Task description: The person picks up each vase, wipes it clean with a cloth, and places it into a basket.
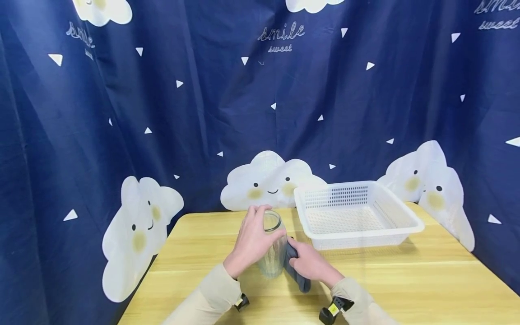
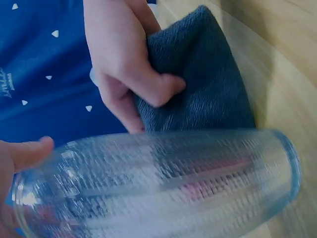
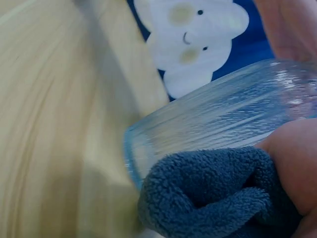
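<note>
A clear ribbed glass vase is held upright over the table, its open mouth at the top. My left hand grips it near the rim, thumb on one side and fingers on the other. Whether its base touches the wood I cannot tell. My right hand holds a folded dark blue-grey cloth, thumb over the fold, beside the glass. In the right wrist view the thick fold of the cloth lies along the side of the vase; the fingers behind the cloth are hidden.
A white perforated plastic basket stands at the back right of the wooden table, close to my right hand. Behind the table hangs a dark blue curtain with white clouds and triangles.
</note>
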The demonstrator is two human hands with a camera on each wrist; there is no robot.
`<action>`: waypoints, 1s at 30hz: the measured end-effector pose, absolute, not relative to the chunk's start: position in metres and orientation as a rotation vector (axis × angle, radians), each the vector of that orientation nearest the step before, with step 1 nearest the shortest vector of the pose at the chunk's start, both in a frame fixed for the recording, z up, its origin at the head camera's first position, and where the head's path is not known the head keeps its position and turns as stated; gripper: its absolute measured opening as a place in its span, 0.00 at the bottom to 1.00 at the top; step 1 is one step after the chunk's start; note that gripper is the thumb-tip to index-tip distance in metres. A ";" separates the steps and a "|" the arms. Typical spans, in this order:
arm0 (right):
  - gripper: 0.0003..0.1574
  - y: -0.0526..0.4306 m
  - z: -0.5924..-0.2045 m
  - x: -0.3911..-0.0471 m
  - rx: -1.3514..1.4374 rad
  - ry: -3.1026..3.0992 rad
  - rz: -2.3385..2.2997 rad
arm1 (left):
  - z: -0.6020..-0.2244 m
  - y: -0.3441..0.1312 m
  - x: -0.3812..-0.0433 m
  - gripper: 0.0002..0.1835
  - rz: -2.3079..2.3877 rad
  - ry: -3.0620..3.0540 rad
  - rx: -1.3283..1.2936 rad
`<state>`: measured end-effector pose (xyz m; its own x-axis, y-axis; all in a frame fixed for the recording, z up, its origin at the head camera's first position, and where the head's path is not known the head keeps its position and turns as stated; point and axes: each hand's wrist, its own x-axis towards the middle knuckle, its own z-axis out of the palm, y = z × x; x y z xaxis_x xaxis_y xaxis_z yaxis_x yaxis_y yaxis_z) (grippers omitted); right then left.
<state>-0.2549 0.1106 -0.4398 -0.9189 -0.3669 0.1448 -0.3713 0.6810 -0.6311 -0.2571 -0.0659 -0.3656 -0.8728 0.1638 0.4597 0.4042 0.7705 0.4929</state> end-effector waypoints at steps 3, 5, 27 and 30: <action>0.42 0.111 -0.425 -0.250 0.612 -2.826 1.124 | -0.363 -0.065 -0.256 0.34 -0.846 -2.587 -0.473; 0.43 0.111 -0.412 -0.246 0.600 -2.778 1.134 | -0.363 -0.064 -0.256 0.33 -0.838 -2.599 -0.491; 0.43 0.109 -0.445 -0.249 0.706 -2.901 1.068 | -0.374 -0.069 -0.264 0.35 -0.932 -2.576 -0.462; 0.41 0.109 -0.450 -0.253 0.717 -2.918 1.047 | -0.371 -0.069 -0.265 0.35 -0.914 -2.567 -0.462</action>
